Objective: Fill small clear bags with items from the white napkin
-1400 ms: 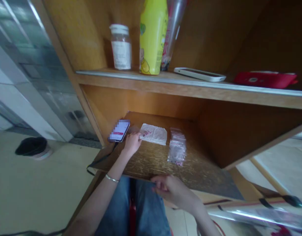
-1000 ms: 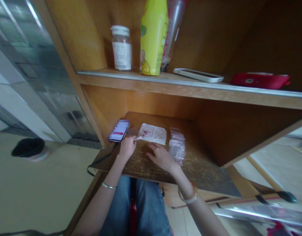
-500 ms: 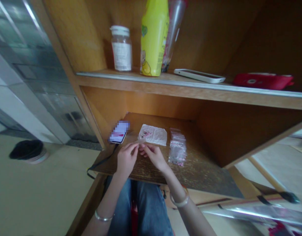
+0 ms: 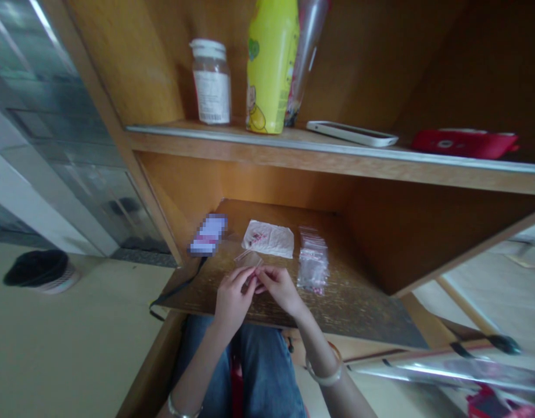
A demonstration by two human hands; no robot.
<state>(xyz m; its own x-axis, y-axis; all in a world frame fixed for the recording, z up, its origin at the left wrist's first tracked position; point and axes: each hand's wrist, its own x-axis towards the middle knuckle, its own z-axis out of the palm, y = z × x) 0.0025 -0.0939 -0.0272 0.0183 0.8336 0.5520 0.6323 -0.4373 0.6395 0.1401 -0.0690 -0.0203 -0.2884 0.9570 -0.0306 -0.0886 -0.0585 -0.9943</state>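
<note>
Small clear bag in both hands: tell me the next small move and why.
Probably pull the bag's mouth apart. Both the left hand and right hand pinch it just above the shelf, and the red bits on the tissue lie close behind it, seemingly not yet bagged.

1. A small clear plastic bag (image 4: 248, 259) sits pinched between the fingertips of both hands, held just above the near part of the lower wooden shelf. It is see-through, thin and flat, its top edge tilted up and away toward the far side. Whether anything lies inside it cannot be told.
</note>
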